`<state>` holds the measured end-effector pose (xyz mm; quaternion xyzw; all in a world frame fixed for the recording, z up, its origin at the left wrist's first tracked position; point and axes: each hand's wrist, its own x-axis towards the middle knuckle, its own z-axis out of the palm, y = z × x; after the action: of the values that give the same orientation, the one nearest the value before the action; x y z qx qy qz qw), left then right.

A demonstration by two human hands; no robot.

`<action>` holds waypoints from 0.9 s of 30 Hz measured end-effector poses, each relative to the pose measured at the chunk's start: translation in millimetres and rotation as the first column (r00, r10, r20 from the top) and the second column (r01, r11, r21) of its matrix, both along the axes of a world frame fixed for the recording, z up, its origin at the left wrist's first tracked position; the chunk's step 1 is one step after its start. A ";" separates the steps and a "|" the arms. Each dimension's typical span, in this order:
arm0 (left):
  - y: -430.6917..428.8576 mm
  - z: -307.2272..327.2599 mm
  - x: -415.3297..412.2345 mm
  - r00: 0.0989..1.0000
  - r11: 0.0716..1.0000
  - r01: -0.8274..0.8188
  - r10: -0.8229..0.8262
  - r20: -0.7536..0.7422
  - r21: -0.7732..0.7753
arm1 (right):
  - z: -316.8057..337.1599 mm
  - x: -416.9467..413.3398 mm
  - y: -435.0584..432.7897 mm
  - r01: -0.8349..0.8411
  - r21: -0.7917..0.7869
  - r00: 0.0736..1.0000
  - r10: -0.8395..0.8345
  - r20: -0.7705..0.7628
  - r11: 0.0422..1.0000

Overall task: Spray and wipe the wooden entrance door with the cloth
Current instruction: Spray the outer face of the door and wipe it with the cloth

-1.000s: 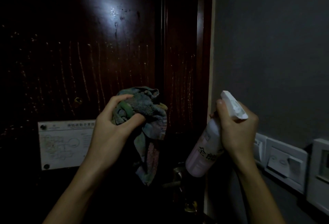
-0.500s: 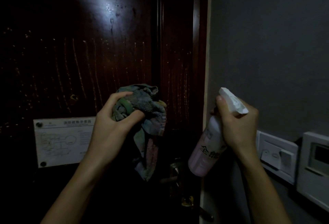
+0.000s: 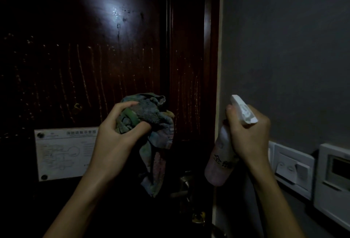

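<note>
Left hand: the left hand (image 3: 113,137) has fingers and thumb curled tight round the wadded top of one bunched, faded multicoloured cloth (image 3: 151,114).
Cloth: the wad sits in that grip, and a loose tail hangs below the thumb. Whether it touches the surface beyond cannot be told.
Right hand: the right hand (image 3: 248,135) is wrapped round the neck of one pale pinkish plastic spray bottle with a white trigger head (image 3: 219,164). One finger lies across the front, under the head.
Bottle: the head stands above the knuckles. The body slants down below the hand, toward the left hand, and bears dark characters.
Between the wrists: one dull metal lever handle (image 3: 184,184) is below the cloth's tail.
Beyond the left hand: one dark red-brown wooden door (image 3: 75,57). Many thin drip streaks run down it above the hand, with one bright patch of reflected light higher up.
Outer side of the left hand: one white rectangular printed plaque (image 3: 64,154) is fixed on the door. Two dark screws show along its far edge.
Beyond the right hand: one grey wall (image 3: 284,48).
Outer side of the right wrist: two white plates, a switch plate (image 3: 291,169) near, and a panel with a dark screen (image 3: 335,173) further out.
</note>
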<state>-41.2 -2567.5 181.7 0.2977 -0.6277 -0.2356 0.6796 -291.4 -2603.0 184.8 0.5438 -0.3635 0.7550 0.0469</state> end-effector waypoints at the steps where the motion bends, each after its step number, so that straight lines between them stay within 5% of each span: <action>1: -0.3 -0.7 0.3 1.000 1.000 -0.009 0.009 0.004 -0.004 | -0.7 -1.4 -0.8 -0.002 0.001 1.000 0.002 0.002 1.000; 27: -4.1 -15.6 2.7 0.999 0.999 -0.023 0.024 -0.022 0.047 | -37.7 -4.9 -4.0 -0.013 0.155 0.998 0.022 -0.058 0.988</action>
<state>-38.5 -2571.7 166.0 0.3181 -0.6108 -0.2453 0.6823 -296.3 -2607.0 147.1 0.5711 -0.4145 0.7085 0.0089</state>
